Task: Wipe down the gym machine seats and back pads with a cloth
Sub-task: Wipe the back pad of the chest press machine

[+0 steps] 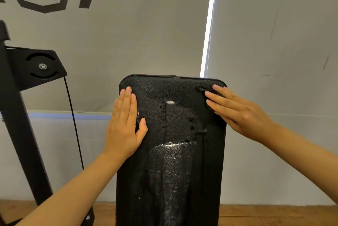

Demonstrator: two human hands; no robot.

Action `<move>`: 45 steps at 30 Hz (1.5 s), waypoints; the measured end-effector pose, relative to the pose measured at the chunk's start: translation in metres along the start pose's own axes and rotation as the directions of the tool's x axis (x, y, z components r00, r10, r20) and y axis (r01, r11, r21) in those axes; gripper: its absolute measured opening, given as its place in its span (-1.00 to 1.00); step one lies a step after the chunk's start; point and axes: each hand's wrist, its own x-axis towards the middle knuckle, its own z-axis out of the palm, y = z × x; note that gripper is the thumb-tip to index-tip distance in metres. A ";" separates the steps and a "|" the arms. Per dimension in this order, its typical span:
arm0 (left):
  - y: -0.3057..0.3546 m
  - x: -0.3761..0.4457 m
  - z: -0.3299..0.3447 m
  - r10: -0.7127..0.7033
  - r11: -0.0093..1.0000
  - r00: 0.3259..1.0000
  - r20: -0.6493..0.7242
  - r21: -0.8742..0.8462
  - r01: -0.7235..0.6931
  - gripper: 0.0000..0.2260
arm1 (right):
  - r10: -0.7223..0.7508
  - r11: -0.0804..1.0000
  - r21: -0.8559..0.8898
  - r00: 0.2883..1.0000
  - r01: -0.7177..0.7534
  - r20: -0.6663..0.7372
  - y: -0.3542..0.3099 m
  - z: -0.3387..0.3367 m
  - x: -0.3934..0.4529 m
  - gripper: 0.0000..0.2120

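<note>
An upright black back pad [172, 171] with a pebbled surface fills the lower middle of the head view. Wet streaks and droplets run down its centre. My left hand [124, 127] lies flat against the pad's upper left edge, fingers straight, holding nothing. My right hand [239, 114] presses a dark cloth [202, 89] against the pad's upper right corner. Most of the cloth is hidden under my fingers; only small dark folds show around them.
A black machine upright [20, 116] with a pulley plate [40, 66] and a thin cable [73, 116] stands at the left. A grey wall [146, 33] with a vertical light strip [208, 24] is behind the pad. Wooden floor [274, 214] shows below.
</note>
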 end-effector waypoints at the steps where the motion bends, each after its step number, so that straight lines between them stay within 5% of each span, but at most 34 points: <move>1: 0.000 0.000 0.000 -0.003 1.000 1.000 -0.001 -0.002 0.003 -0.47 | 0.002 1.000 0.008 1.000 -0.002 -0.016 -0.004 0.003 0.007 -0.67; 10: -0.001 0.001 -0.005 -0.003 1.000 1.000 0.022 0.018 0.002 -0.46 | -0.106 0.994 0.020 0.994 0.106 -0.024 -0.051 0.037 0.106 -0.66; 19: 0.002 -0.001 -0.003 -0.034 0.999 0.999 -0.003 0.023 0.034 -0.45 | -0.062 0.998 -0.020 0.996 0.063 0.072 -0.001 -0.003 0.028 -0.64; 30: 0.006 -0.004 -0.003 -0.093 0.996 0.996 -0.009 0.005 0.093 -0.45 | -0.096 0.995 0.029 0.992 0.099 -0.086 -0.050 0.037 0.124 -0.70; 39: 0.002 -0.005 -0.003 -0.064 0.998 0.998 0.008 -0.015 0.064 -0.46 | -0.034 0.985 0.171 0.964 -0.012 0.264 -0.026 -0.006 0.090 -0.40; 45: 0.001 -0.005 -0.003 -0.068 0.996 0.998 0.010 -0.056 0.068 -0.47 | -0.028 0.999 0.048 0.982 0.020 0.188 -0.024 0.011 0.094 -0.43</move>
